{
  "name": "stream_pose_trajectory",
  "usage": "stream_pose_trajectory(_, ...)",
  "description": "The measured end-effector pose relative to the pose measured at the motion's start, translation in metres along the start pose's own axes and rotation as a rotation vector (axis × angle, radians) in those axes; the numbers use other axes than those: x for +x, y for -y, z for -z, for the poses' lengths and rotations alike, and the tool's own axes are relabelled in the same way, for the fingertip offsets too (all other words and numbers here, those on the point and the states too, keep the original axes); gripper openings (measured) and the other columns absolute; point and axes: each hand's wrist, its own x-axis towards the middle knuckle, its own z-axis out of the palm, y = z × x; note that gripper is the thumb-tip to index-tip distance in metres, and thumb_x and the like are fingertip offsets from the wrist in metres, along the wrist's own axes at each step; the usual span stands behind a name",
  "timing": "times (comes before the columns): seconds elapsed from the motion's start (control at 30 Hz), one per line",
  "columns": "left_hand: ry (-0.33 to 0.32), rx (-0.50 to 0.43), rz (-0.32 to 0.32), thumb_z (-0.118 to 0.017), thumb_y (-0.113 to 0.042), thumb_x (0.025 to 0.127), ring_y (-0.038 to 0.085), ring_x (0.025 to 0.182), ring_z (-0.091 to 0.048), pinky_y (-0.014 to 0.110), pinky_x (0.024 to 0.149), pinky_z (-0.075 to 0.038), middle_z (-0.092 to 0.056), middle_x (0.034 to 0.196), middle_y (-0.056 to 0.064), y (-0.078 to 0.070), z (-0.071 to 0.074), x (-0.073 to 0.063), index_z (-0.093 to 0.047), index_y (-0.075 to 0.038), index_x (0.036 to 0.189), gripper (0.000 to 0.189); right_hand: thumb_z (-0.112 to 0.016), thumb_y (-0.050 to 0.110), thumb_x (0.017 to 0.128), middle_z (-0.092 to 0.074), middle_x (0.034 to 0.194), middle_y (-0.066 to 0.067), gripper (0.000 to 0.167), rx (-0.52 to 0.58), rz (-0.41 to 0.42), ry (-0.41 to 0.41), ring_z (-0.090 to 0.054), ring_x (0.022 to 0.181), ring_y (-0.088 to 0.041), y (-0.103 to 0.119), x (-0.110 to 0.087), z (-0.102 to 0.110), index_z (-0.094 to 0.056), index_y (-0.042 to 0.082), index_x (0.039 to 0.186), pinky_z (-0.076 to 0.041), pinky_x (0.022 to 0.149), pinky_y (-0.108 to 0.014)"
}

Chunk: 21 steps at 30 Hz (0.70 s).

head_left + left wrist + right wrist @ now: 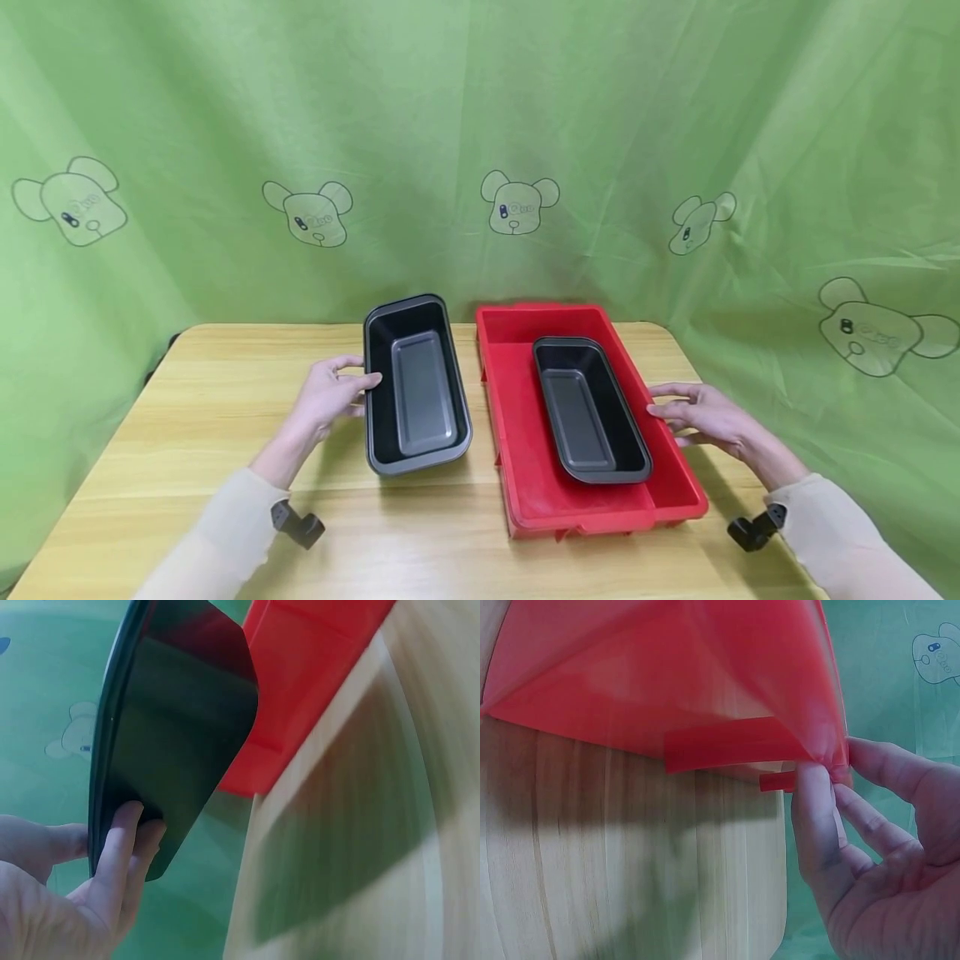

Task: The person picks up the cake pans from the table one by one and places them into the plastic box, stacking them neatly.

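My left hand (330, 393) pinches the left rim of a dark loaf pan (422, 396), thumb over the edge and fingers against the outer wall. In the left wrist view the loaf pan (180, 712) is raised off the table and tilted, casting a shadow on the wood. To its right stands a red plastic tray (517, 425) with a second dark loaf pan (579, 417) lying inside, open side up. On the tray's right rim, my right hand (712, 419) holds the edge between thumb and fingers; the right wrist view shows the fingers (817, 825) at that rim.
The light wooden table (225, 392) has rounded far corners. Behind and around it hangs a green curtain (420, 108) printed with bear faces. A narrow strip of wood separates the held pan from the tray's left wall.
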Motion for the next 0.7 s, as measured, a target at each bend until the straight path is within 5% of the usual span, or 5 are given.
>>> stream_pose_trajectory(0.7, 0.069, -0.060, -0.039, -0.073, -0.001, 0.094, 0.013, 0.062, -0.073, 0.025, 0.057, -0.066, -0.078, 0.090, 0.012, -0.033, -0.061, 0.007, -0.059, 0.006, 0.136, 0.045, -0.067, 0.027, 0.103, -0.081, 0.099, 0.002, 0.069, 0.001, -0.007, 0.003, -0.077, 0.085, -0.017, -0.001, 0.002, 0.001, -0.038, -0.005, 0.157, -0.069, 0.072, -0.033)
